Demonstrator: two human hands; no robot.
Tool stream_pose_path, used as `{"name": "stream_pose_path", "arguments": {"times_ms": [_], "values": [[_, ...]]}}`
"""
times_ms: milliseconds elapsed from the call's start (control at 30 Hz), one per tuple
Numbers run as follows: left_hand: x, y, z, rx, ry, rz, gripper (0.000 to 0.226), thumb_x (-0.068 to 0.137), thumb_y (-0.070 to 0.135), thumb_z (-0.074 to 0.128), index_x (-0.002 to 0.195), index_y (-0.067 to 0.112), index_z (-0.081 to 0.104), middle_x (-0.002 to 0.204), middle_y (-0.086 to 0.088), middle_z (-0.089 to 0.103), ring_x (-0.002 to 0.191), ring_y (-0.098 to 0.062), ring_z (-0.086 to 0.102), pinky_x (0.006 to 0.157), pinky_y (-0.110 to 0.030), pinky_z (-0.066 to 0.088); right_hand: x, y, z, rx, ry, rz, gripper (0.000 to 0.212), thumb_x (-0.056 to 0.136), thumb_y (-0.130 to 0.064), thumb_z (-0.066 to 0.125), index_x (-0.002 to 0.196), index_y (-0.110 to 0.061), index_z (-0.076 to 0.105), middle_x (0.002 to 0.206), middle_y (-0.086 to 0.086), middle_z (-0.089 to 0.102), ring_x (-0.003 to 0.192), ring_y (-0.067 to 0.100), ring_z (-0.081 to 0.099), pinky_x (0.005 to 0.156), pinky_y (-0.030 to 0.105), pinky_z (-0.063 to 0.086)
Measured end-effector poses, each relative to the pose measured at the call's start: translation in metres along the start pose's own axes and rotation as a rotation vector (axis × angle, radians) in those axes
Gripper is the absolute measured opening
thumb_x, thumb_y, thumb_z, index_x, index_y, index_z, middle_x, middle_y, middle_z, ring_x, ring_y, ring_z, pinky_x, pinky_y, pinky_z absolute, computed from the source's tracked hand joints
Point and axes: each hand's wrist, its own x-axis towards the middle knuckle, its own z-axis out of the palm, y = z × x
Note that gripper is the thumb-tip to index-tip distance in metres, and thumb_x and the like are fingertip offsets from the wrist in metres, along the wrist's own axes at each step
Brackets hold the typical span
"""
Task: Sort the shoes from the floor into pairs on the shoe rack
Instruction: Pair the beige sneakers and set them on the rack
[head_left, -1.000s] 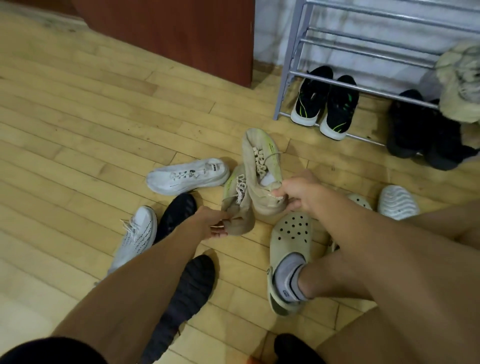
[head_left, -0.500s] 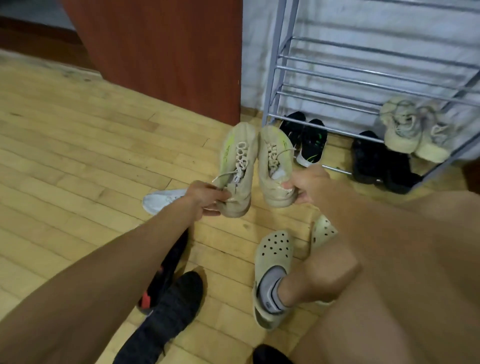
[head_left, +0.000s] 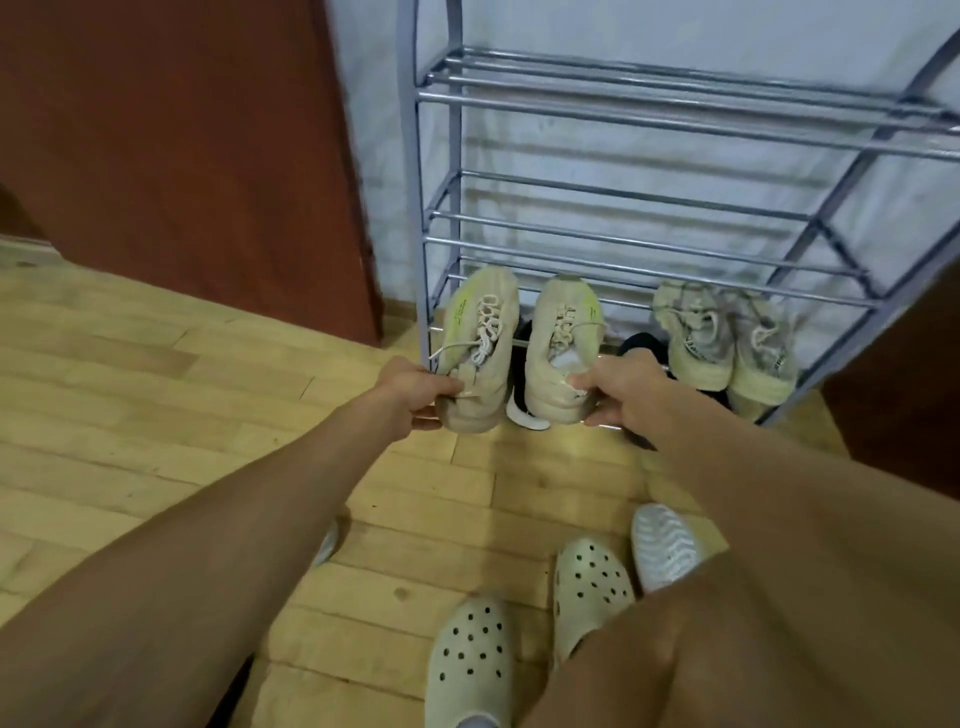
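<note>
My left hand (head_left: 415, 392) grips the heel of a beige sneaker with a neon-yellow stripe (head_left: 480, 343). Its mate (head_left: 561, 345) hangs by the heel from my right hand (head_left: 623, 392). Both sneakers point toe-first at the left end of a lower shelf of the grey metal shoe rack (head_left: 613, 273), side by side. A second beige-grey pair (head_left: 724, 340) rests on that shelf to the right. Black shoes (head_left: 641, 345) sit underneath, mostly hidden behind the held pair.
A brown wooden panel (head_left: 182, 156) stands left of the rack, against a white wall. I wear pale perforated clogs (head_left: 470, 660) on the wooden floor. A white ribbed shoe (head_left: 665, 545) lies by my right foot. The upper rack shelves hold nothing.
Both hands lifted the beige sneakers off the floor and carried them forward to the rack's lower shelf. The view has swung up, so the other floor shoes have dropped out of sight.
</note>
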Motion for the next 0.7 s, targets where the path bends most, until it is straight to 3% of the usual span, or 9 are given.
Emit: {"name": "stream_pose_path", "arguments": {"times_ms": [67,167,267,333,467,533,600,700], "values": [[0.026,0.015,0.012,-0.011,-0.009,0.004,0.014,0.079,0.007,0.073,0.077,0.008,0.06,0.074,-0.007,0.062,0.063,-0.02,0.059,0.06,-0.031,0.052,0.031,-0.009,-0.002,-0.02,0.013,-0.008,0.038,0.075,-0.001,0.076,0.11,0.006,0.061,0.096,0.018,0.062,0.082,0.035,0.066,0.056,0.043,0.058],[0.067,0.034,0.028,0.0,0.008,0.017,0.014,0.079,0.008,0.074,0.074,0.009,0.06,0.073,-0.006,0.062,0.062,-0.02,0.06,0.065,-0.033,0.054,0.078,-0.018,-0.001,-0.026,0.021,-0.022,0.036,0.076,-0.004,0.077,0.108,0.003,0.061,0.096,0.015,0.062,0.086,0.035,0.066,0.06,0.042,0.059],[0.103,0.05,0.039,0.019,0.029,0.04,0.016,0.079,0.009,0.074,0.074,0.01,0.06,0.072,-0.005,0.062,0.06,-0.018,0.061,0.049,-0.027,0.054,0.119,-0.025,0.004,-0.008,0.028,-0.042,0.026,0.077,-0.008,0.077,0.098,-0.002,0.063,0.078,0.007,0.06,0.072,0.025,0.064,0.063,0.038,0.059],[0.123,0.061,0.044,0.026,0.026,0.054,0.014,0.08,0.01,0.074,0.078,0.009,0.06,0.073,-0.003,0.062,0.06,-0.016,0.061,0.044,-0.024,0.049,0.139,-0.029,0.007,0.012,0.021,-0.057,0.022,0.078,-0.012,0.077,0.092,-0.004,0.063,0.08,0.008,0.062,0.071,0.023,0.065,0.059,0.034,0.058],[0.151,0.068,0.046,0.083,0.042,0.078,0.017,0.08,0.014,0.074,0.088,0.006,0.062,0.078,-0.006,0.064,0.066,-0.02,0.062,0.058,-0.031,0.054,0.162,-0.035,0.018,0.084,0.01,-0.063,0.018,0.079,-0.011,0.076,0.077,-0.009,0.059,0.094,0.013,0.066,0.073,0.022,0.067,0.055,0.033,0.058],[0.159,0.066,0.046,0.115,0.076,0.103,0.017,0.082,0.017,0.073,0.091,0.004,0.064,0.084,-0.011,0.064,0.075,-0.025,0.062,0.072,-0.038,0.056,0.166,-0.033,0.025,0.078,0.001,-0.049,0.016,0.082,-0.014,0.074,0.089,-0.007,0.061,0.103,0.015,0.066,0.083,0.025,0.068,0.06,0.034,0.059],[0.164,0.061,0.047,0.13,0.095,0.113,0.018,0.084,0.018,0.07,0.094,0.004,0.065,0.091,-0.012,0.063,0.083,-0.027,0.061,0.083,-0.043,0.054,0.166,-0.029,0.031,0.038,-0.035,-0.009,0.03,0.085,-0.017,0.071,0.11,-0.004,0.061,0.113,0.017,0.065,0.093,0.029,0.068,0.065,0.035,0.058],[0.162,0.051,0.048,0.127,0.086,0.103,0.027,0.085,0.02,0.069,0.107,0.005,0.066,0.097,-0.01,0.063,0.088,-0.024,0.061,0.077,-0.038,0.055,0.158,-0.024,0.037,-0.02,-0.117,0.032,0.033,0.088,-0.018,0.067,0.116,-0.003,0.059,0.116,0.017,0.063,0.094,0.028,0.064,0.055,0.032,0.055]]}}
